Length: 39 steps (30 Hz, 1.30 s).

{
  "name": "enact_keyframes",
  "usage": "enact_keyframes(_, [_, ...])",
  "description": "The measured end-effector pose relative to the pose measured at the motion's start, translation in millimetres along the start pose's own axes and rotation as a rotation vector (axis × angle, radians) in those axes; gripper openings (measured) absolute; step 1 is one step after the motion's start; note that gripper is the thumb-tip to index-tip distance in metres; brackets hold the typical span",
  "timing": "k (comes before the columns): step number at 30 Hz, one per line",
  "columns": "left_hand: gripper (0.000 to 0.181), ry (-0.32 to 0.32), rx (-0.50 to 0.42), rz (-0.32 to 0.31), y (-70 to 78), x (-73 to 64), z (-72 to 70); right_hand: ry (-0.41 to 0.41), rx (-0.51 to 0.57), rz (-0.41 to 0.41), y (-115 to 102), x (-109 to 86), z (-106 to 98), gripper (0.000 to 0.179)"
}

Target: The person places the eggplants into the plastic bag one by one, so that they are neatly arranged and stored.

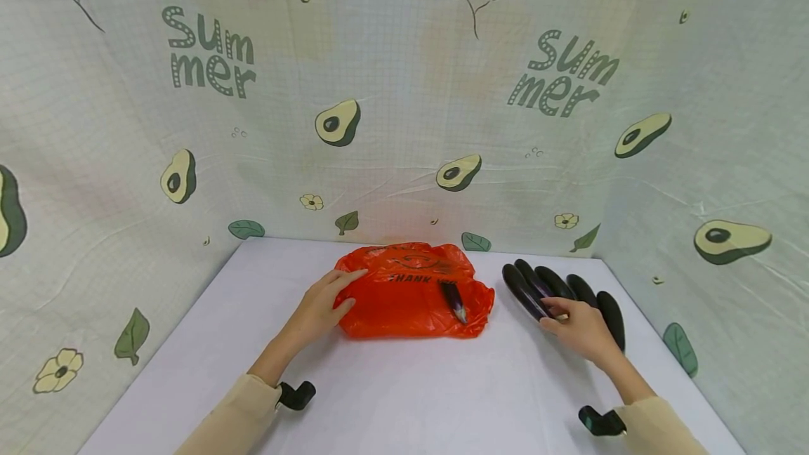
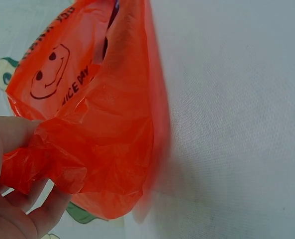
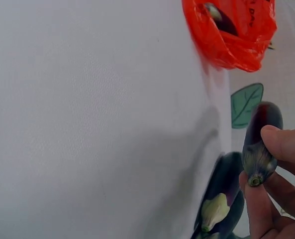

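Observation:
A red plastic bag point(image 1: 392, 311) with black "THANK YOU" print lies at the middle of the table. Its left side is gripped by my left hand point(image 1: 319, 304), and the left wrist view shows crumpled film point(image 2: 62, 154) between thumb and fingers. One dark purple eggplant point(image 1: 454, 302) shows at the bag's mouth, stem end toward me. On the right, my right hand point(image 1: 584, 328) pinches another eggplant point(image 3: 261, 130) near its stem end, thumb on one side and fingers on the other. More eggplants point(image 1: 612, 318) lie side by side, partly hidden by this hand.
A white cloth covers the table point(image 1: 430, 392). Pale fabric walls point(image 1: 404, 62) printed with avocados, leaves and "summer" stand behind and at both sides. Black camera mounts point(image 1: 297, 395) sit at the wrists below beige sleeves point(image 1: 237, 413).

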State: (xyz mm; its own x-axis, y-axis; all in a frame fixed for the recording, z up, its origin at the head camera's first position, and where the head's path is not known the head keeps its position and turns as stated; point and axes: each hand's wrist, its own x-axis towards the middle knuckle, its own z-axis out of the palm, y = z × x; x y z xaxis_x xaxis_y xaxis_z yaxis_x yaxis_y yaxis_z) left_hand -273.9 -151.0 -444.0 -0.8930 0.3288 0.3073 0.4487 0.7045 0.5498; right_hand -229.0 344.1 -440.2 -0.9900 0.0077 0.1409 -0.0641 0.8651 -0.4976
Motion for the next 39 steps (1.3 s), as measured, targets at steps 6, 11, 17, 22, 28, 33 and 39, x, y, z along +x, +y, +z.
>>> enact_keyframes(6, [0.066,0.006,-0.002,-0.005,-0.5,-0.5,0.4,0.013,0.002,-0.018,-11,-11.3,-7,0.046])
enact_keyframes(11, [0.066,-0.005,-0.018,-0.016,1.2,0.5,-0.1,0.001,0.013,-0.010,-21,-20.5,-10,0.049])
enact_keyframes(17, [0.065,-0.004,-0.018,-0.017,1.3,1.2,0.2,-0.003,0.041,-0.029,-29,-29.8,-11,0.049])
enact_keyframes(22, [0.065,-0.006,-0.014,-0.026,2.6,0.7,-0.4,-0.014,0.076,-0.049,-34,-36.0,-10,0.047])
enact_keyframes(28, [0.065,-0.008,-0.010,-0.022,4.1,1.4,-1.1,-0.029,0.106,-0.084,-41,-38.7,-8,0.045])
enact_keyframes(33, [0.065,-0.006,0.001,-0.013,4.3,1.5,-1.2,-0.069,0.117,-0.063,-47,-38.4,-5,0.045])
enact_keyframes(39, [0.065,-0.007,-0.005,-0.016,5.1,1.0,-1.8,-0.081,0.130,-0.075,-55,-41.1,-4,0.045])
